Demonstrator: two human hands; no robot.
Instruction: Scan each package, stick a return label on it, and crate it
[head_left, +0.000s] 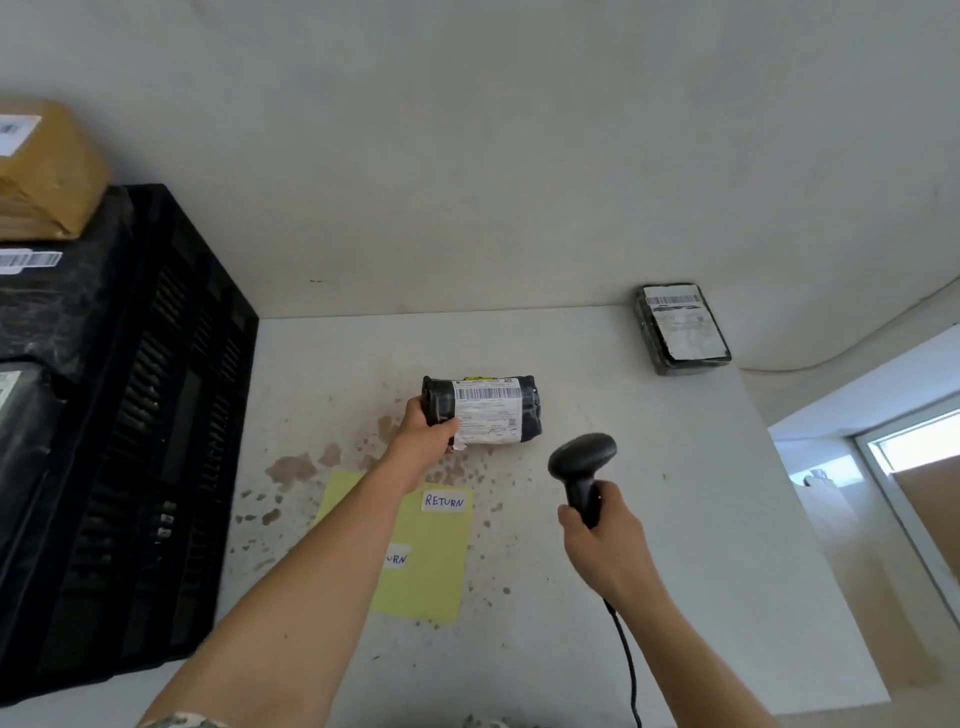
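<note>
Both hands are busy over a white, stained table (675, 519). Nearest, the right hand (602, 545) is wrapped round the grip of a black corded barcode scanner (583, 470), head raised and aimed away from the person. Slightly farther and to its left, the left hand (423, 428) grips the left end of a black-wrapped roll-shaped package (485, 410), held near the table's middle; whether it rests on the surface is unclear. Its long axis runs left to right, and its white barcode label (487, 410) faces up, toward the scanner, which sits just right of and nearer than the package, with nothing between them.

Under the left forearm lies a yellow backing sheet (431, 571) carrying white RETURN stickers (444, 501). Along the table's left edge stands a black crate (156, 415) already holding wrapped parcels. At the far right corner waits another black package (683, 327), also labelled.
</note>
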